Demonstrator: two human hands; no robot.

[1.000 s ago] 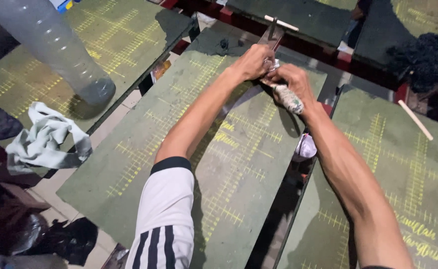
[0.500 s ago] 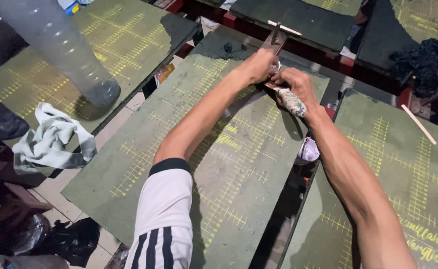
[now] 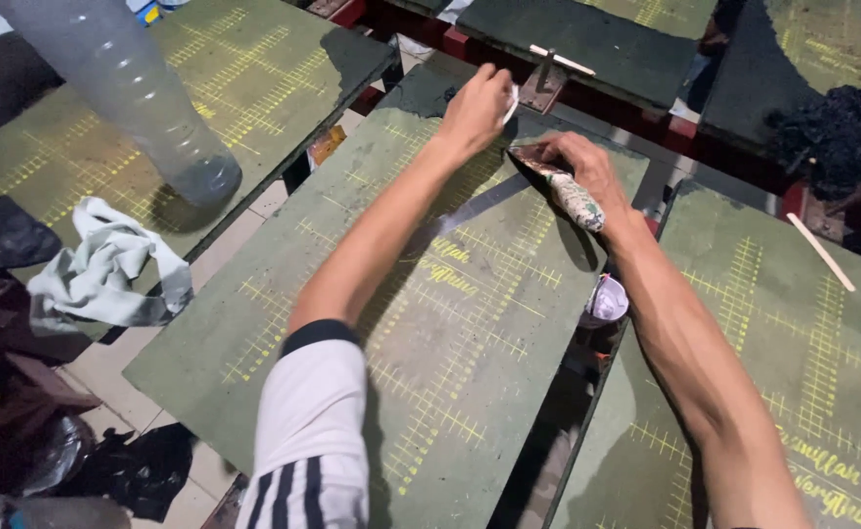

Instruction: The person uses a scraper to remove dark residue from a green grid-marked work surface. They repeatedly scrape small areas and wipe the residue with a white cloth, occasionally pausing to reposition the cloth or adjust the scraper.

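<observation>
The right hand [image 3: 579, 165] is closing around the cloth-wrapped handle of a long flat blade [image 3: 484, 201], which is lying low across the green board [image 3: 352, 323] and pointing toward the person's left. The wrapped handle end is sticking out below the hand at the board's right edge. The left hand [image 3: 477, 103] is reaching to the far edge of the same board, fingers curled and pinching a small white piece [image 3: 513, 102], just beside a metal clamp [image 3: 542, 86] carrying a thin wooden stick. The board is marked with yellow grid lines, and similar boards are lying on either side. A small white cup [image 3: 606, 300] is sitting in the gap on the right. On the left board a clear plastic bottle [image 3: 127, 88] is standing, with a pale crumpled rag [image 3: 107, 269] near it. A dark cloth bundle [image 3: 832, 137] is resting at far right.
</observation>
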